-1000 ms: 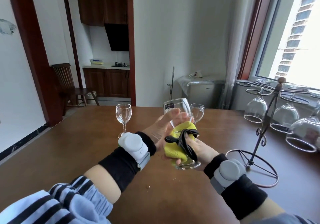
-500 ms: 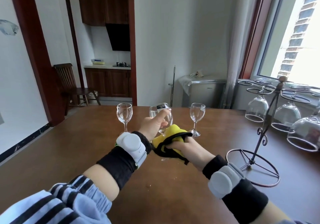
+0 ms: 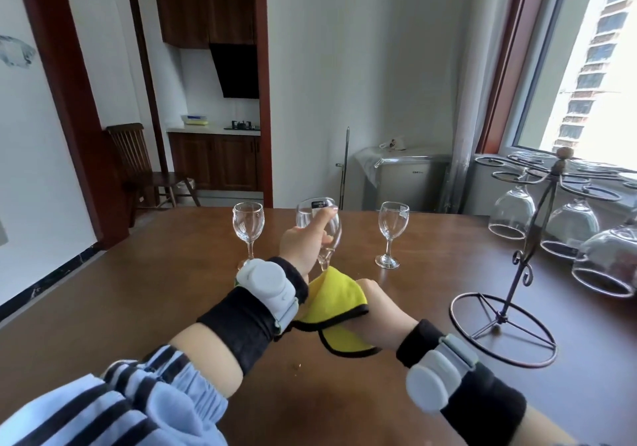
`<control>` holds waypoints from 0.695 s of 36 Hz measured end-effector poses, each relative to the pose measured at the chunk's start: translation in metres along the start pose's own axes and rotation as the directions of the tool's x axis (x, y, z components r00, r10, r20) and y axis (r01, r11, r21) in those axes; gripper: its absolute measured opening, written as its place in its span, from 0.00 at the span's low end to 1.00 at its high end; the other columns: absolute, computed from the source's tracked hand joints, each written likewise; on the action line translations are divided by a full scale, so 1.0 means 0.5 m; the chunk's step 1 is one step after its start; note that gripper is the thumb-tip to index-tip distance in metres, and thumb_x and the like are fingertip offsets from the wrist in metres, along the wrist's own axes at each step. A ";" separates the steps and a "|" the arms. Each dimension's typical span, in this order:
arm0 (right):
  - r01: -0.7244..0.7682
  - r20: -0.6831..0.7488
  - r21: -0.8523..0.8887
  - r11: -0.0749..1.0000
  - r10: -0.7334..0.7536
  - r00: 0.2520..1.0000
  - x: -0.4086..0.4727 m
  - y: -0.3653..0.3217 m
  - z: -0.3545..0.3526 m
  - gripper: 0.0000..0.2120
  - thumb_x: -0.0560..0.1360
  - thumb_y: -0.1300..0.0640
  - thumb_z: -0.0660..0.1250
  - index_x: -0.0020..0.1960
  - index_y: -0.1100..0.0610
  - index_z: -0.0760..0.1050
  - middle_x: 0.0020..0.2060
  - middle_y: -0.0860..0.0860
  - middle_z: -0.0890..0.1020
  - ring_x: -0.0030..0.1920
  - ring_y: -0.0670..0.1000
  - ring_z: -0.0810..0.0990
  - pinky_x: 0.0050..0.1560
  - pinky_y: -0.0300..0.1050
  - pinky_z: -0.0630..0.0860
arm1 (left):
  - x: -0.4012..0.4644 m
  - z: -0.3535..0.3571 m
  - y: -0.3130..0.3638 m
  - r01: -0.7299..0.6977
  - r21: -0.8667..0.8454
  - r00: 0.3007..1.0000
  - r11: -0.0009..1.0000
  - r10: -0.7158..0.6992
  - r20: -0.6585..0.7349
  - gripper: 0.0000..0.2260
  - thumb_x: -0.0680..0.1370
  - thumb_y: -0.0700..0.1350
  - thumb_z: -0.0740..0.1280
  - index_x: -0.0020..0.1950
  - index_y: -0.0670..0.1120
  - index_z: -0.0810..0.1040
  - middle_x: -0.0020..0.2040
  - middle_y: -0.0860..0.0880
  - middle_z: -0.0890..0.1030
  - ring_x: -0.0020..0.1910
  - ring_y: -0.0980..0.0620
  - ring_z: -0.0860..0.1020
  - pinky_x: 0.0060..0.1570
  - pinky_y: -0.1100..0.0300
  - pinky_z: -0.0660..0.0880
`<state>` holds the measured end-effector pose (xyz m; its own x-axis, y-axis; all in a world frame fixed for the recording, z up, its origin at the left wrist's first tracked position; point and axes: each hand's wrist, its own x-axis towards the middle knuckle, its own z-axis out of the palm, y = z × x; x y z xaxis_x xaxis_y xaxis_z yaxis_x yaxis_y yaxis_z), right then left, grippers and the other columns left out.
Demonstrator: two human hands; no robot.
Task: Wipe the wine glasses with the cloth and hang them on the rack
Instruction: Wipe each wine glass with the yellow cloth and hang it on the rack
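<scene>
Glass tips up, cloth slides down to the foot

The left hand [image 3: 303, 242] now holds the labelled wine glass [image 3: 322, 220] nearly upright by its bowl, farther from the camera than a second ago, when it lay tilted close in with its foot toward the viewer. The right hand [image 3: 382, 314] sits lower, and the yellow cloth [image 3: 332, 299] it grips is off the bowl and stem, bunched under the glass's foot, which it hides. The cloth's black-edged corner hangs open beneath the hands, above the worktop [image 3: 138, 307].
</scene>
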<state>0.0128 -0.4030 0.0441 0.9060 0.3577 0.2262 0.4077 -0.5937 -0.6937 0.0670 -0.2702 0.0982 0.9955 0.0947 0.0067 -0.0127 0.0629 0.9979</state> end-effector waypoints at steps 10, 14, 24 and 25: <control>0.129 -0.006 0.609 0.783 -0.158 0.987 -0.003 -0.045 -0.011 0.13 0.80 0.65 0.62 0.42 0.74 0.75 0.24 0.67 0.76 0.24 0.68 0.74 0.34 0.66 0.75 | 0.014 -0.003 0.012 0.145 -0.400 0.964 0.905 -0.038 0.264 0.24 0.64 0.66 0.68 0.35 0.45 0.82 0.34 0.48 0.80 0.34 0.52 0.72 0.45 0.59 0.63; 0.051 -0.081 0.919 0.392 0.061 0.995 -0.010 -0.051 0.021 0.19 0.78 0.44 0.64 0.50 0.61 0.80 0.37 0.66 0.82 0.38 0.62 0.81 0.44 0.53 0.81 | 0.012 0.009 0.030 0.061 -0.413 0.979 0.908 0.026 0.202 0.25 0.62 0.66 0.68 0.38 0.43 0.80 0.34 0.49 0.79 0.36 0.52 0.70 0.49 0.56 0.64; -0.081 0.112 0.991 -0.107 0.320 0.941 -0.005 -0.083 0.008 0.10 0.77 0.57 0.63 0.47 0.64 0.78 0.37 0.59 0.81 0.35 0.56 0.80 0.56 0.50 0.74 | -0.015 0.011 0.026 -0.281 -0.286 0.953 0.916 0.303 0.032 0.16 0.60 0.64 0.69 0.30 0.52 0.78 0.38 0.48 0.78 0.40 0.53 0.76 0.51 0.57 0.72; -0.073 0.111 0.990 -0.121 0.345 0.932 -0.001 -0.081 0.011 0.10 0.78 0.59 0.62 0.45 0.64 0.78 0.35 0.59 0.80 0.34 0.56 0.80 0.59 0.51 0.73 | -0.018 0.012 0.022 -0.309 -0.271 0.943 0.912 0.331 0.040 0.18 0.60 0.65 0.69 0.33 0.50 0.78 0.38 0.48 0.77 0.38 0.54 0.76 0.49 0.60 0.72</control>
<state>-0.0049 -0.3753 0.0683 0.9724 0.2087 -0.1040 -0.2282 0.7590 -0.6098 0.0586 -0.2763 0.1092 0.9379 0.0706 0.3395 -0.3447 0.2973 0.8904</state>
